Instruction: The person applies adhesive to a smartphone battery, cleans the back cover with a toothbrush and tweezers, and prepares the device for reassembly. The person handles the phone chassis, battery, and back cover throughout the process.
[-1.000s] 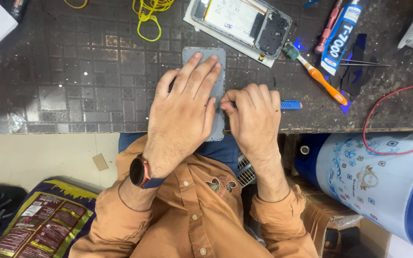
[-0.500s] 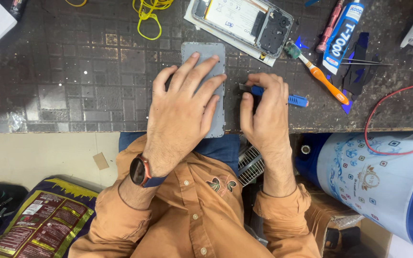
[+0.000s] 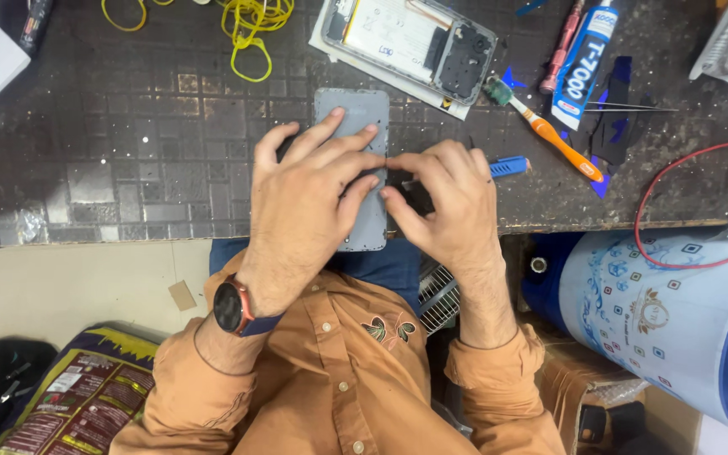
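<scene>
Dark, speckled bench (image 3: 128, 168) fills the upper part of my view, its near edge running just under both hands. I count one grey phone panel (image 3: 355, 114), one opened phone (image 3: 410, 38) with its insides showing, one blue-handled tool (image 3: 509, 166), one orange-handled toothbrush (image 3: 545, 131), one glue tube (image 3: 585, 63) and a loose tangle of yellow bands (image 3: 250, 25).

Taking the grey phone panel as my landmark: it lies flat with its long axis running from the bench's near edge away from me, the far short end pointing toward the opened phone just beyond it. My left hand (image 3: 305, 206) lies on top of the panel with fingers spread, pressing it down and covering its left and middle part. My right hand (image 3: 444, 206) sits against the panel's right edge, fingers curled close together; the blue-handled tool sticks out on the side away from the panel, though I cannot tell exactly how it is pinched. Toothbrush and glue tube lie well to the panel's right, the yellow bands beyond it to the left.
</scene>
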